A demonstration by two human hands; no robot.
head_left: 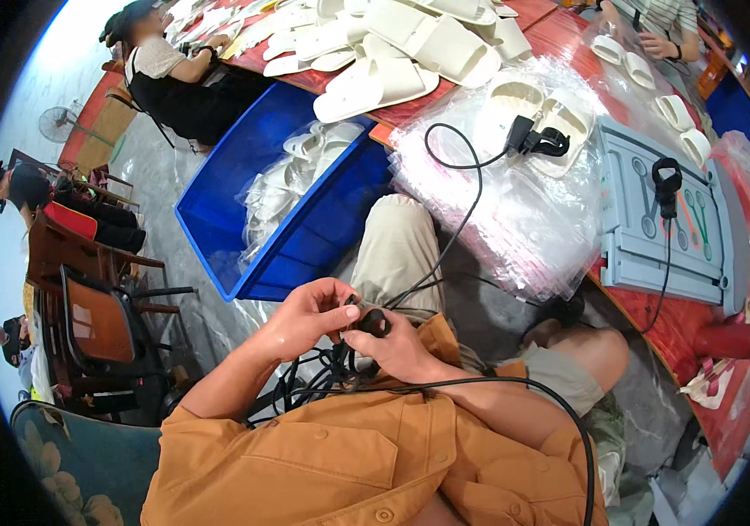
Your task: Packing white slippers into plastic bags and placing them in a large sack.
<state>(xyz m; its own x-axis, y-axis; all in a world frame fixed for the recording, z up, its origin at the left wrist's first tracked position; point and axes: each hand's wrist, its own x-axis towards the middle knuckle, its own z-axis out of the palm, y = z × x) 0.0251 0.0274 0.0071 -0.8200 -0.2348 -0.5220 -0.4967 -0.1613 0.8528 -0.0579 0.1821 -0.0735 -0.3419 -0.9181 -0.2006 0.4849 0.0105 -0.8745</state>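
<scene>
My left hand (312, 317) is closed above my lap, thumb and fingers pinching a small black piece at the end of a cable. Beside it my right hand (394, 345) is closed around a rounded black piece (374, 323) with a cable running from it. The exact kind of these pieces is hidden by my fingers. A bundle of black cables (327, 373) hangs below my hands and lies across my lap. One black cable (559, 393) loops over my right forearm.
A blue bin (291, 256) with bagged white slippers stands front left. On the red table (633, 311) are piled white slippers (383, 83), clear plastic bags (515, 228), a grey case (655, 245) and two black strapped devices (534, 140) on cables. Chairs (99, 324) and other people are at left.
</scene>
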